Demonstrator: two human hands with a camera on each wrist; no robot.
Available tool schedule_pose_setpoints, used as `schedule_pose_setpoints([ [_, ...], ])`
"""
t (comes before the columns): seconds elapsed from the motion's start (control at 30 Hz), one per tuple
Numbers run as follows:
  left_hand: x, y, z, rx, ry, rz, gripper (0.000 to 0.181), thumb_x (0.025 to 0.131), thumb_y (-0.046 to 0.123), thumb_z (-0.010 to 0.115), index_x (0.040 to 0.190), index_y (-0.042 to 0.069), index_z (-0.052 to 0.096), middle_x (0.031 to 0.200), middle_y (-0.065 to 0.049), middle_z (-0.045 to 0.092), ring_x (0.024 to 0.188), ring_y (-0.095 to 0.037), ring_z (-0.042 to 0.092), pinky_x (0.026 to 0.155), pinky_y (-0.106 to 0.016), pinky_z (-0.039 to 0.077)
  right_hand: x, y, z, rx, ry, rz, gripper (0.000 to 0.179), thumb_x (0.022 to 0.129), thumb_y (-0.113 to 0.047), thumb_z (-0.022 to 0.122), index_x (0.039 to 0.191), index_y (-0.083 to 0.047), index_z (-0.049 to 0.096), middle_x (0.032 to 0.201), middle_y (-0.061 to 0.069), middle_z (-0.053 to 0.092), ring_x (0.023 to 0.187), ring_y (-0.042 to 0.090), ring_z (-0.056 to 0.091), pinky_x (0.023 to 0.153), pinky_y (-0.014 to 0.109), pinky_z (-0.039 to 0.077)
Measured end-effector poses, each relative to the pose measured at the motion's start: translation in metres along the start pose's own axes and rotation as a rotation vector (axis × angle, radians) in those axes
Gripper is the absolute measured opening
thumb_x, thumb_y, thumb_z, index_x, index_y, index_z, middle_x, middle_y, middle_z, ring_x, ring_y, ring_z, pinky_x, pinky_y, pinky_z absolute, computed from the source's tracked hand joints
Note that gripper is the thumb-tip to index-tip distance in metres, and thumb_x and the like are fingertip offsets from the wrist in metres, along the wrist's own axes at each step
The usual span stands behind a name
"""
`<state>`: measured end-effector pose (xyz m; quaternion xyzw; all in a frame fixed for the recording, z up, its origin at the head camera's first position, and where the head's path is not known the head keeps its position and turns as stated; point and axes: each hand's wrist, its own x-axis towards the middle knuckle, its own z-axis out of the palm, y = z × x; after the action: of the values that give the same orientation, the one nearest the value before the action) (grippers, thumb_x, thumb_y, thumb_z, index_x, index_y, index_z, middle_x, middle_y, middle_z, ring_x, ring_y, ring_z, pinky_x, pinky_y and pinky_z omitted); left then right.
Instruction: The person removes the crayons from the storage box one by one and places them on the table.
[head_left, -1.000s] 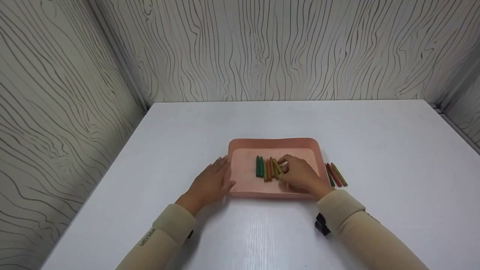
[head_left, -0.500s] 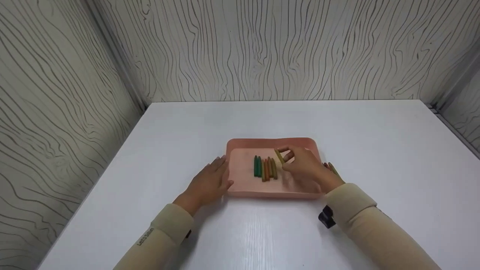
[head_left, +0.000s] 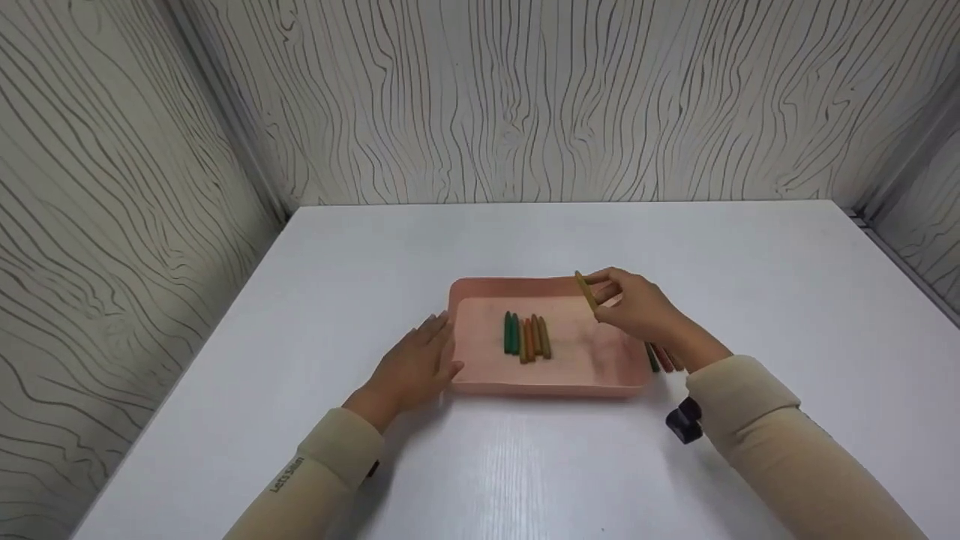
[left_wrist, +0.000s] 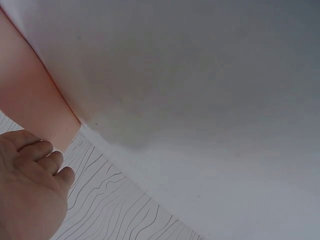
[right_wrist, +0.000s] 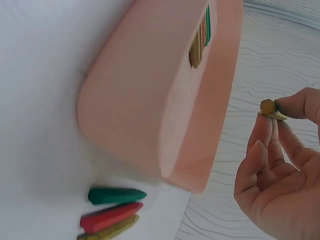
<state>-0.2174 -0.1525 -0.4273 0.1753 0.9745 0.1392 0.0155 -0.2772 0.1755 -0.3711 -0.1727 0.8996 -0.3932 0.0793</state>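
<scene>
My right hand (head_left: 637, 304) pinches a yellow-brown crayon (head_left: 586, 291) between thumb and fingers, raised over the right part of a pink tray (head_left: 551, 389). The right wrist view shows that crayon (right_wrist: 268, 107) end-on, with the hand (right_wrist: 285, 185) below it. Inside the tray a row of crayons (head_left: 528, 337) lies side by side: green ones at the left, then orange and brownish ones. My left hand (head_left: 411, 367) rests at the tray's left side, fingers straight along the wall. In the left wrist view the left hand (left_wrist: 35, 185) sits beside the tray wall (left_wrist: 37, 95).
On the table right of the tray lie a green crayon (right_wrist: 116, 195), a red crayon (right_wrist: 111, 217) and a yellow-brown crayon (right_wrist: 109, 232), partly covered by my right arm in the head view. The white table (head_left: 375, 255) ends at a wood-patterned wall (head_left: 510, 97).
My right hand has lifted the yellow-brown crayon from the right end of the row and carried it up and rightward. My left hand stays at the tray's side.
</scene>
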Motion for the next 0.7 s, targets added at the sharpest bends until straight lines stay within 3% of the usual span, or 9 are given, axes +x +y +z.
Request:
schedule_pose_setpoints([
  [0.33, 0.000, -0.003, 0.003, 0.014, -0.005, -0.007, 0.066, 0.099, 0.042, 0.045, 0.149, 0.004, 0.028, 0.156, -0.007, 0.022, 0.143, -0.023, 0.018, 0.114, -0.039, 0.019, -0.014, 0.010, -0.021, -0.038, -0.005, 0.041, 0.049, 0.090, -0.011, 0.057, 0.137, -0.002, 0.045, 0.114, 0.019, 0.058, 0.094, 0.029, 0.062, 0.076, 0.039, 0.052],
  [0.7, 0.000, -0.003, 0.002, 0.011, -0.006, 0.012, 0.066, 0.099, 0.043, 0.044, 0.149, 0.002, 0.028, 0.156, -0.008, 0.021, 0.142, -0.024, 0.018, 0.114, -0.040, 0.019, -0.030, 0.042, -0.039, -0.115, 0.040, 0.072, 0.049, 0.090, -0.011, 0.060, 0.135, 0.002, 0.045, 0.112, 0.021, 0.061, 0.097, 0.032, 0.059, 0.075, 0.039, 0.048],
])
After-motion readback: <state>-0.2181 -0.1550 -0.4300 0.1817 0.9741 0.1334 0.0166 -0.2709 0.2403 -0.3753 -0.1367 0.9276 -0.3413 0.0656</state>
